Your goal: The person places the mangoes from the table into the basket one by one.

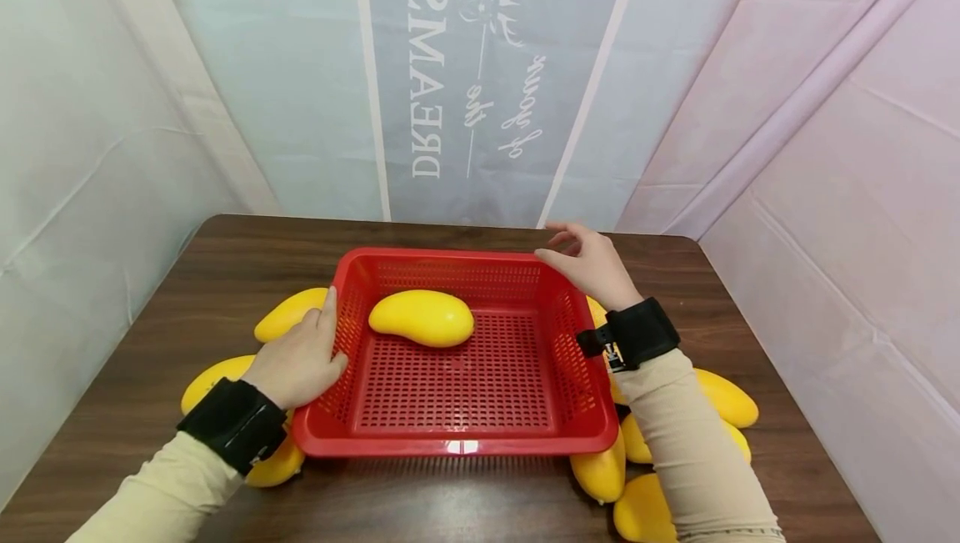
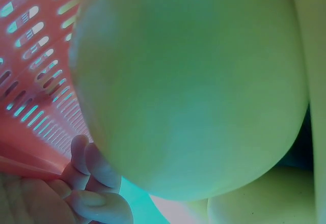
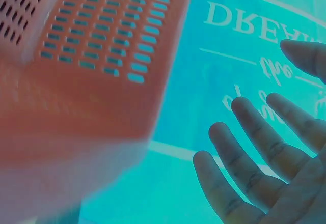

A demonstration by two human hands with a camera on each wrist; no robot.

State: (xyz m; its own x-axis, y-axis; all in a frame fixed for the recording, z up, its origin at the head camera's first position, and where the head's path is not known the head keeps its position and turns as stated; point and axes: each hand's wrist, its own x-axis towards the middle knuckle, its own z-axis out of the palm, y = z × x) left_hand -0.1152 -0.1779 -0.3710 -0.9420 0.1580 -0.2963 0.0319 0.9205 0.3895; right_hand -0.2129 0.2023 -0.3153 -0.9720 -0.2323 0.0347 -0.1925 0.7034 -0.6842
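Note:
A red plastic basket (image 1: 453, 446) with perforated walls stands on the table, and one yellow mango (image 1: 422, 318) lies inside it towards the back left. My left hand (image 1: 298, 359) grips the basket's left rim, thumb towards the inside and fingers outside. In the left wrist view those fingers (image 2: 104, 169) are curled beside the basket wall, close to a large mango (image 2: 193, 81) that fills the view. Near the back right corner is my right hand (image 1: 592, 263), its fingers spread and relaxed. The right wrist view shows these fingers (image 3: 254, 155) apart from the basket wall (image 3: 127, 112).
Several yellow mangoes lie outside the basket on the left, one of them a mango (image 1: 288, 315) by the rim. More are on the right, including a mango (image 1: 726, 398) beyond the forearm. A brown wooden table (image 1: 435, 501) carries everything; a printed curtain (image 1: 480, 93) hangs behind.

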